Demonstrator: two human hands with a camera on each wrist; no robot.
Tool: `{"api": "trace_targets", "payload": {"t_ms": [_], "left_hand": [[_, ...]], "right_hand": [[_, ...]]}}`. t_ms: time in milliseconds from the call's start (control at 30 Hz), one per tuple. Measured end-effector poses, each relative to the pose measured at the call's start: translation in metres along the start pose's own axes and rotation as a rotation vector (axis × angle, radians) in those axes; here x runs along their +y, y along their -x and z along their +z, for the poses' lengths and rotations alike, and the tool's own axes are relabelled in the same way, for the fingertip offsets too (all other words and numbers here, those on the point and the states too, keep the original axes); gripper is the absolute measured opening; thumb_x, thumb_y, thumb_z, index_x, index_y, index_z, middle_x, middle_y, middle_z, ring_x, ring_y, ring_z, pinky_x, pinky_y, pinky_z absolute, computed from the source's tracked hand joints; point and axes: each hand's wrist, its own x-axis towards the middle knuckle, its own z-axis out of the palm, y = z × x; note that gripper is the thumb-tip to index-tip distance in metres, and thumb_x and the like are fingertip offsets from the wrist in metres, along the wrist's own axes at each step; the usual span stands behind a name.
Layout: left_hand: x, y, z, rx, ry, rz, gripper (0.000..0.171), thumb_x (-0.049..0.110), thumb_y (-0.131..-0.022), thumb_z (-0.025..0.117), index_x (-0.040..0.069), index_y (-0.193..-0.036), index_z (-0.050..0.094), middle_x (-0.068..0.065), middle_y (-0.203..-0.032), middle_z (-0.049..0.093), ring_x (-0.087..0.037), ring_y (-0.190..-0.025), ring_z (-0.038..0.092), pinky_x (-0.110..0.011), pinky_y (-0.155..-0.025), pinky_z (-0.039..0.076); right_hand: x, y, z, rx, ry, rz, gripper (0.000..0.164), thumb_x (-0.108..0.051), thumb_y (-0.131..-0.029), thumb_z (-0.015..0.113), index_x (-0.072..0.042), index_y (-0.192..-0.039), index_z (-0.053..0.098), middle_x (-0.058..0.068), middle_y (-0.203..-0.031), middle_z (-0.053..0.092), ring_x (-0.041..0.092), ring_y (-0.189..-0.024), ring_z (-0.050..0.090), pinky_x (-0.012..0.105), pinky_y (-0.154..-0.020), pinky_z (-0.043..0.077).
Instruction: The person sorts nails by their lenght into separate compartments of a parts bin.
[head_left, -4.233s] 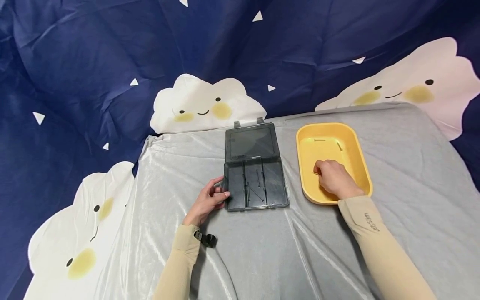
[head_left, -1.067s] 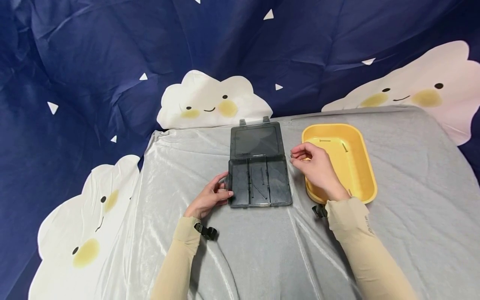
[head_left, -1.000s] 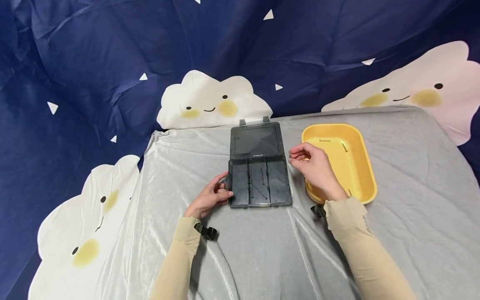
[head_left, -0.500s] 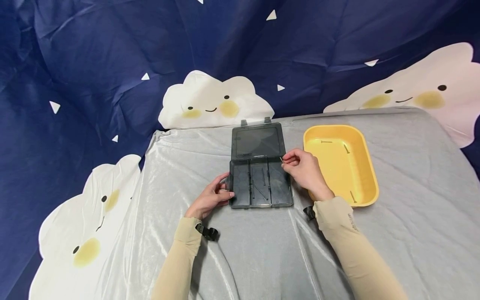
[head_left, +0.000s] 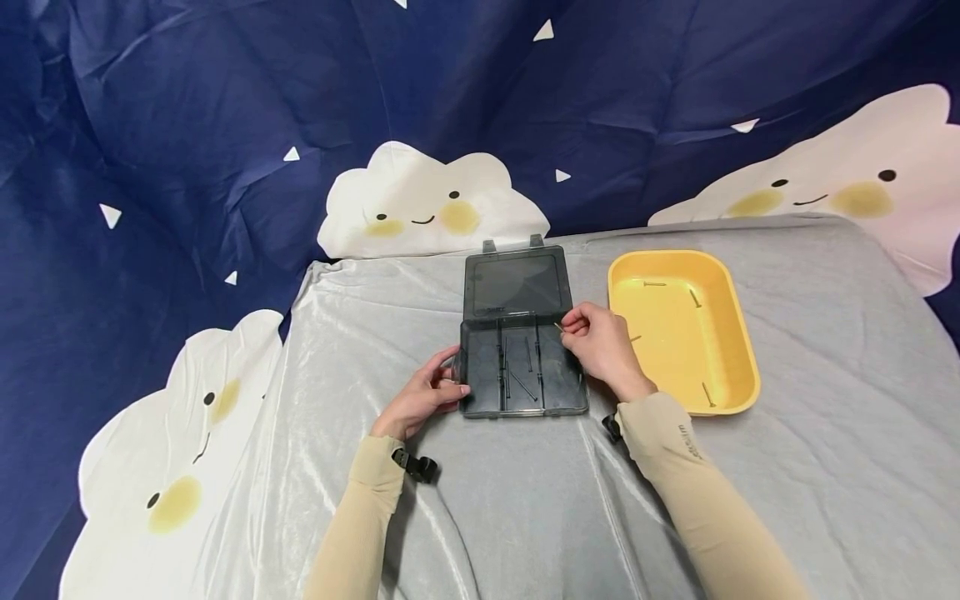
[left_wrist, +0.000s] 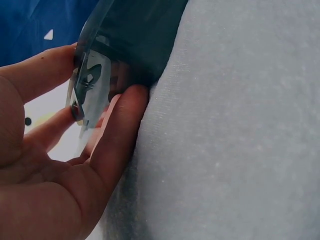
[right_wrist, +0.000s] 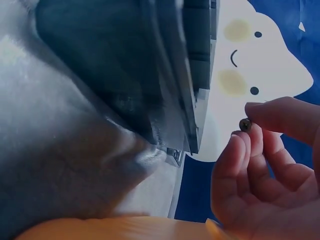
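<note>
Grey-draped table point(head_left: 825, 350) has a dark box point(head_left: 480, 367) on it, right grip point(head_left: 606, 343) pinching a screw point(right_wrist: 245, 125) over its right compartment point(head_left: 562, 382) (left grip point(head_left: 422, 397) holding the edge), so probably placing time, next just lower and release.

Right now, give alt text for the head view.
A right hand pinches a screw at the right compartment of an open dark box, held at its left side by a left hand. More screws lie in the box's middle compartment and in a yellow tray to the right.
</note>
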Motion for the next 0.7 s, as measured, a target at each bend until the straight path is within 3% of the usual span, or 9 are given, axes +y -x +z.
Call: {"api": "trace_targets", "payload": {"t_ms": [133, 400, 700], "left_hand": [[-0.001, 0.0, 0.0, 0.001, -0.003, -0.006, 0.079, -0.005, -0.085, 0.066, 0.026, -0.15, 0.033, -0.007, -0.109, 0.053, -0.012, -0.084, 0.06, -0.025, -0.073, 0.055], [0.0, 0.001, 0.001, -0.009, -0.011, -0.009, 0.08, -0.004, -0.085, 0.067, 0.027, -0.15, 0.032, -0.006, -0.109, 0.052, -0.011, -0.085, 0.06, -0.025, -0.075, 0.055], [0.001, 0.001, 0.001, 0.009, -0.017, -0.019, 0.079, -0.004, -0.085, 0.067, 0.028, -0.149, 0.034, -0.006, -0.108, 0.052, -0.012, -0.084, 0.062, -0.025, -0.073, 0.055]], "right_hand": [[0.001, 0.0, 0.002, 0.0, 0.038, -0.011, 0.008, -0.006, -0.081, 0.067, -0.004, -0.089, 0.068, 0.01, -0.083, 0.07, 0.017, -0.073, 0.062, 0.024, -0.069, 0.046], [0.002, 0.0, 0.0, 0.015, 0.012, -0.007, 0.02, -0.008, -0.086, 0.069, 0.001, -0.104, 0.067, 0.016, -0.095, 0.071, 0.027, -0.086, 0.067, 0.04, -0.08, 0.052], [0.002, 0.002, -0.013, 0.086, -0.026, -0.01, 0.018, -0.008, -0.085, 0.065, 0.0, -0.101, 0.068, 0.014, -0.089, 0.071, 0.025, -0.081, 0.066, 0.035, -0.076, 0.05]]}}
